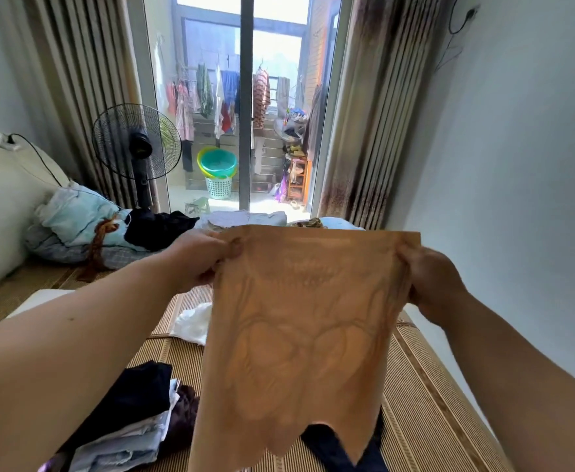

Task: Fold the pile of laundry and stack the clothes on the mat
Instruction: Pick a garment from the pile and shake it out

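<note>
Above the woven mat point(425, 403), a tan sheer garment point(299, 335) hung stretched between both hands. At lower left a small stack of folded clothes point(136, 427) already lay on the mat, so the task looked partly done; an unfolded heap point(156, 229) farther back near the pillows and a white piece point(194, 323) remained. The left hand point(197, 258) pinched the garment's upper left corner, the right hand point(432, 284) pinched its upper right. Its top edge ran left to right, its long axis hanging downward, the scalloped hem nearest the camera.
</note>
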A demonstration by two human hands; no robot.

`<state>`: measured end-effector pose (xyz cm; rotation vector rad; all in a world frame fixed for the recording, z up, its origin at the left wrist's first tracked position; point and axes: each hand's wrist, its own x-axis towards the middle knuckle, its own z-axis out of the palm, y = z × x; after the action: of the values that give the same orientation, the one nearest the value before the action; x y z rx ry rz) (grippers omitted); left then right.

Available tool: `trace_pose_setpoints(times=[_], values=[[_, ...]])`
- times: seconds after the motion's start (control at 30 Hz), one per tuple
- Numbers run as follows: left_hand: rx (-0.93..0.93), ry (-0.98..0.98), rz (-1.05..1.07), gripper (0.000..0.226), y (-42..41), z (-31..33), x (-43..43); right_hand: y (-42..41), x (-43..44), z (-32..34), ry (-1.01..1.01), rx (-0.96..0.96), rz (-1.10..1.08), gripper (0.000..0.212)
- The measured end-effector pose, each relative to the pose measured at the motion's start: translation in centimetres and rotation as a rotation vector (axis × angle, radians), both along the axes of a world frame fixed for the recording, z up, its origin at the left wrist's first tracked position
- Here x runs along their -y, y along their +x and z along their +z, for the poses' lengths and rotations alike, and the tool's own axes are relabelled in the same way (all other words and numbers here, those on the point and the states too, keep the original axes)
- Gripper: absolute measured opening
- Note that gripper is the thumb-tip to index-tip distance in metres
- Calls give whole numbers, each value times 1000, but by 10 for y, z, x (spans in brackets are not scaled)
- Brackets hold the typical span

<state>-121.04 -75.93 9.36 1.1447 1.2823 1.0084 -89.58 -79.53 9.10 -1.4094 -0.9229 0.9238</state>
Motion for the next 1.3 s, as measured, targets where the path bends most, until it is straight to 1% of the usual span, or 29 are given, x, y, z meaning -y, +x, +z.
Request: trace_pose_setpoints(times=[0.03, 0.07, 0.1, 0.13, 0.2, 0.27, 0.33, 0.43, 0.5, 0.57, 0.63, 0.67, 0.7, 0.73, 0.77, 0.8, 0.83, 0.87, 0.9, 0.93, 0.97, 1.0, 1.03, 1.07, 1.13, 1.2, 1.23, 1.27, 1.3], values=[[-42, -2, 107, 17, 4, 2, -1, -6, -2, -4, -12, -12, -39, 15], [-43, -14, 202, 8, 9, 4, -2, -13, -4, -9, -24, -32, -62, 12], [-15, -33, 261, 10, 16, 8, -1, -23, -4, -13, -36, -64, -62, 10], [19, -55, 272, 10, 22, 10, 2, -33, -3, -17, -47, -104, -44, 10], [29, -104, 190, 11, 36, 13, 8, -57, 2, -22, -65, -188, 19, 14], [-18, -129, 72, 22, 50, 15, 17, -78, 8, -25, -70, -217, 103, 21], [-86, -94, -16, 24, 64, 16, 25, -94, 14, -25, -43, -178, 216, 22], [-96, -50, -110, 19, 81, 22, 41, -107, 20, -19, 38, -59, 399, 25], [-79, -35, -152, 17, 87, 27, 48, -106, 22, -15, 94, -93, 480, 27], [-49, -24, -187, 15, 89, 33, 53, -98, 24, -10, 135, -160, 613, 25], [-31, -5, -267, 15, 86, 38, 59, -91, 27, -5, 201, -170, 749, 19], [-95, 38, -307, 17, 83, 41, 60, -88, 28, -4, 235, -161, 777, 17], [-220, 130, -331, 19, 80, 42, 60, -85, 28, -3, 254, -125, 768, 19], [-370, 268, -318, 16, 77, 42, 58, -84, 28, -1, 259, -55, 728, 24], [-512, 440, -253, 13, 73, 43, 55, -83, 29, 2, 258, 25, 681, 28], [-610, 591, -142, 11, 69, 44, 52, -82, 30, 5, 251, 80, 651, 29], [-643, 673, -46, 10, 64, 44, 49, -80, 30, 10, 240, 87, 646, 28], [-637, 684, 5, 29, 60, 41, 45, -78, 30, 15, 225, 50, 653, 25], [-604, 623, -15, 53, 55, 37, 41, -76, 29, 20, 214, -6, 651, 21], [-527, 487, -93, 71, 52, 34, 39, -73, 28, 25, 210, -65, 636, 18], [-416, 348, -195, 75, 49, 31, 39, -70, 27, 29, 206, -118, 614, 17], [-294, 238, -309, 66, 48, 26, 38, -66, 26, 33, 201, -162, 593, 17], [-230, 174, -374, 50, 46, 21, 37, -63, 25, 36, 192, -192, 570, 16], [-224, 141, -387, 37, 46, 17, 36, -59, 24, 38, 179, -216, 552, 15], [-197, 132, -332, 25, 46, 10, 34, -49, 24, 40, 143, -206, 542, 15], [-157, 176, -278, 11, 49, 10, 30, -35, 22, 41, 105, -87, 531, 16], [-177, 213, -254, 13, 51, 13, 26, -28, 21, 41, 86, 15, 513, 16], [-251, 257, -229, 17, 52, 14, 23, -21, 21, 40, 61, 119, 489, 15], [-364, 322, -205, 20, 53, 17, 19, -15, 21, 40, 42, 213, 465, 14]])
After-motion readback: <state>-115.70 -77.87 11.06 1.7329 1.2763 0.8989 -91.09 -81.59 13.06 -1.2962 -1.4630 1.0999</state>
